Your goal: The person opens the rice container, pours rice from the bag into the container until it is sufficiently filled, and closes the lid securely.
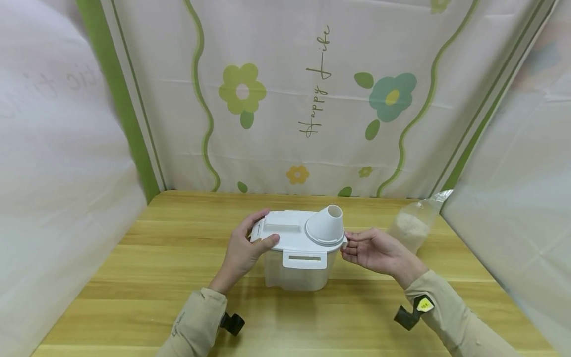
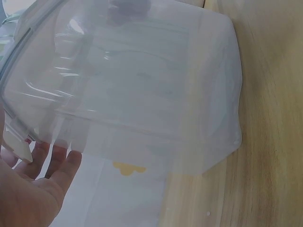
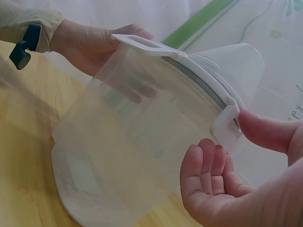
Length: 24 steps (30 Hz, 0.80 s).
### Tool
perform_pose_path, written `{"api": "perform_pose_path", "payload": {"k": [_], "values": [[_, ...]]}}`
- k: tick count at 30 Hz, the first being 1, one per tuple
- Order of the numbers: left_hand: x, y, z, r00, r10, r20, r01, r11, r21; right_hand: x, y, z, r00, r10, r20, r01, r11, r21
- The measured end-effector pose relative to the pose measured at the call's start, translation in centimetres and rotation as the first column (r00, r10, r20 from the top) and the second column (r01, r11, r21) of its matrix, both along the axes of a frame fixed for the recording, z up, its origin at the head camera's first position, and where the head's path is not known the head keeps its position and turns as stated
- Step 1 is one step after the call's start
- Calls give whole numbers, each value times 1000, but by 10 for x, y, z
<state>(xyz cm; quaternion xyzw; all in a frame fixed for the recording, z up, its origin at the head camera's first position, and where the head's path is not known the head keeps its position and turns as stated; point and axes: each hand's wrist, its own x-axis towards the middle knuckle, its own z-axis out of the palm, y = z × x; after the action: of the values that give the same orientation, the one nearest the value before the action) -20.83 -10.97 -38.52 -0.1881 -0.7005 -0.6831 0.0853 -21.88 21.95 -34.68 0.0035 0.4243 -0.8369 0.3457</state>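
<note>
A translucent plastic storage container [image 1: 296, 276] stands upright on the table, with a white lid [image 1: 287, 215] and a cone-shaped spout [image 1: 322, 228] on the lid's right part. My left hand [image 1: 241, 253] grips the container's left end, thumb on top of the lid and fingers round the far side. At the opposite end, my right hand [image 1: 379, 252] pinches the lid's side latch [image 3: 225, 127], with the thumb at its upper edge and the other fingers curled below. The front latch [image 1: 305, 266] sticks outward from the container wall. Through the clear wall [image 2: 142, 85], the left wrist view shows no contents.
A clear plastic bag of pale grains [image 1: 411, 228] rests on the table behind my right hand. White printed cloth [image 1: 267, 144] hangs along the back of the wooden table [image 1: 178, 277], with pale cloth sides left and right.
</note>
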Motion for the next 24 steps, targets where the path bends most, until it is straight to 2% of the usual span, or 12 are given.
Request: {"api": "perform_pose_path", "payload": {"k": [24], "values": [[2, 0, 0, 1000, 4, 5, -4, 1000, -10, 0, -1, -2, 1000, -11, 18, 12, 1000, -23]]}}
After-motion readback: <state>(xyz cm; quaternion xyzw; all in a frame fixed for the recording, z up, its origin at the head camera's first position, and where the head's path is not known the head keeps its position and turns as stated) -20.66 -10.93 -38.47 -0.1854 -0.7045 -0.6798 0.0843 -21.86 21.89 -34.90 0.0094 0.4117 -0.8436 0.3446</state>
